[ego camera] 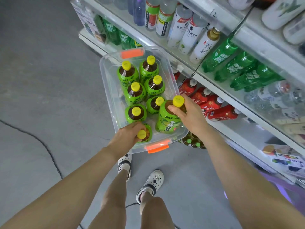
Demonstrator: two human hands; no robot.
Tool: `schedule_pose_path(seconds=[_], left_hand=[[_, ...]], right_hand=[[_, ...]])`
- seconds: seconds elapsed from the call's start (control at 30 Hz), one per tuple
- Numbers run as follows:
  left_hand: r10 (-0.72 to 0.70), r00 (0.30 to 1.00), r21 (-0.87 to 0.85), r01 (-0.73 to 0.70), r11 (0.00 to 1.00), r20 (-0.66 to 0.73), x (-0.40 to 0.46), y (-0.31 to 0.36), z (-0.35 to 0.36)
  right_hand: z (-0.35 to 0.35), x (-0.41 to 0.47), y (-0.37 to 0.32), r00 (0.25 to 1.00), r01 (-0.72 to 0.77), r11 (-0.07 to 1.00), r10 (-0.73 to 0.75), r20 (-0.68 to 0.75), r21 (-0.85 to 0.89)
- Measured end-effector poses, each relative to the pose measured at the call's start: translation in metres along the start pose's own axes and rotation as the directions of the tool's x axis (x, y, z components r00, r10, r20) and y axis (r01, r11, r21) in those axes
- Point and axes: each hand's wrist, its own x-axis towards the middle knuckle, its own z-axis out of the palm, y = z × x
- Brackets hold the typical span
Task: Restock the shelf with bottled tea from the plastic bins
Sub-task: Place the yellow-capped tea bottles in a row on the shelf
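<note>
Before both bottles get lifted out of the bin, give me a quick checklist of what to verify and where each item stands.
1. Right hand grips the neck of the raised tea bottle: ok.
2. Left hand grips the near-corner bottle at its neck: ok, though the fingers hide most of it.
3. Yellow caps on both held bottles in place: ok.
4. Six other bottles in the clear bin standing upright: ok.
5. Free slot on the shelf for tea: cannot tell.
6. Cable on the floor near the feet: not ok, watch your step.
</note>
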Motion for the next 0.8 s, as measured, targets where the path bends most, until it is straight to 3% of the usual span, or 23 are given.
schedule_pose_path(seconds=[0.17, 0.27, 0.37, 0.53, 0.63, 0.7, 0.8], left_hand=[[-0.094, 0.990, 0.028, 0.091, 0.995, 0.109, 0.013, 0.012, -0.011], [-0.084, 0.994, -0.209, 0.096, 0.973, 0.070, 0.030, 0.046, -0.032], [-0.132, 0.979, -0.515, 0.195, 0.834, 0.158, 0.047, 0.077, -0.059], [-0.206, 0.968, -0.575, 0.253, 0.778, 0.147, 0.049, 0.078, -0.086], [-0.331, 0.939, -0.629, 0.312, 0.712, 0.091, 0.034, 0.061, -0.091], [-0.438, 0.897, -0.678, 0.356, 0.643, 0.054, 0.019, 0.048, -0.098], [-0.532, 0.846, -0.741, 0.377, 0.556, 0.031, -0.005, 0.025, -0.108]], right_hand=[[-0.020, 0.000, -0.009, 0.994, -0.103, 0.986, 0.105, -0.006, 0.130], [-0.038, 0.004, -0.019, 0.992, -0.127, 0.965, 0.125, 0.024, 0.229], [-0.052, 0.010, -0.037, 0.993, -0.111, 0.952, 0.097, 0.063, 0.287], [-0.049, 0.018, -0.074, 0.997, -0.081, 0.914, 0.069, 0.043, 0.399], [-0.027, 0.018, -0.075, 0.995, -0.095, 0.897, 0.068, 0.078, 0.432], [-0.007, 0.010, -0.064, 0.990, -0.132, 0.916, 0.100, 0.104, 0.379], [0.033, -0.011, -0.035, 0.969, -0.178, 0.977, 0.152, 0.197, 0.118]])
